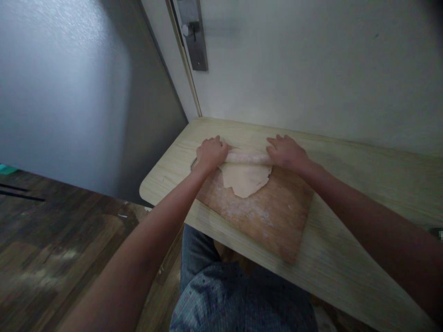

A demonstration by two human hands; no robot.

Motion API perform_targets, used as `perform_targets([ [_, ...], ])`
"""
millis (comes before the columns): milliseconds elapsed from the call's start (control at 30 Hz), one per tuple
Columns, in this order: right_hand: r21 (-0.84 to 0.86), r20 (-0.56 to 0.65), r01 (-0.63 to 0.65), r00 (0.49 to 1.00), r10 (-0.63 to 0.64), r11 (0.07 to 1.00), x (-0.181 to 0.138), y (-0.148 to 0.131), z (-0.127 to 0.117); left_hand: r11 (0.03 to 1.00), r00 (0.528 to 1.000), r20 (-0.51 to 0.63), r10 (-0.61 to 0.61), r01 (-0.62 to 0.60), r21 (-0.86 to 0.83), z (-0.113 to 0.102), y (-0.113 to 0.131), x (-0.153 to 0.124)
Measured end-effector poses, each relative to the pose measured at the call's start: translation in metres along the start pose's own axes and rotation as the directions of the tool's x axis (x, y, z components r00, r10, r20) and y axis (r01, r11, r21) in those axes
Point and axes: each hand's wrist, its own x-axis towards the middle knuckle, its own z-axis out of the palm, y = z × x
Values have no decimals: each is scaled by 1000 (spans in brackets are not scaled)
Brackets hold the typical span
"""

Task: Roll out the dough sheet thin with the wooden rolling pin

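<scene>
A thin sheet of pale dough [245,179] lies on a floured wooden board [273,216]. A rolling pin [247,156] rests across the far edge of the dough, partly wrapped in it. My left hand [210,153] presses on the pin's left end with the fingers curled over it. My right hand [286,152] lies on the pin's right end, fingers stretched forward and flat.
The board sits on a light wooden table [346,258] pushed against a white wall [311,69]. A door with a metal lock plate [194,32] stands at the left behind the table corner. Dark wooden floor [51,240] lies to the left. My lap is under the table's edge.
</scene>
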Motion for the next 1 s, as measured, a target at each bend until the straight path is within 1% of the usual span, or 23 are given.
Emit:
perform_targets([
  [133,43,-28,-102,994,104,994,-12,-12,-10,1000,1000,-31,6,-6,15,1,-1,-12],
  [267,57,-96,-141,985,146,988,-27,-23,-14,996,995,-72,76,-72,47,-1,-2,-28],
  [367,75,-125,-153,979,162,985,-39,-30,-16,985,981,-108,160,-151,86,-3,-3,-42],
  [467,84,-142,-117,982,128,990,-50,-35,-19,971,965,-143,221,-205,123,-4,-7,-54],
  [567,71,-165,-85,982,96,994,-61,-39,-22,969,964,-146,223,-202,142,-3,-10,-63],
  [700,63,-157,-103,981,112,993,-67,-43,-26,968,969,-123,212,-192,159,-5,-11,-68],
  [833,86,-118,-110,986,120,990,-67,-42,-27,968,971,-110,215,-196,160,-6,-9,-69],
  [1000,129,-130,-84,986,101,988,-60,-38,-23,976,978,-94,184,-171,134,-6,-7,-64],
])
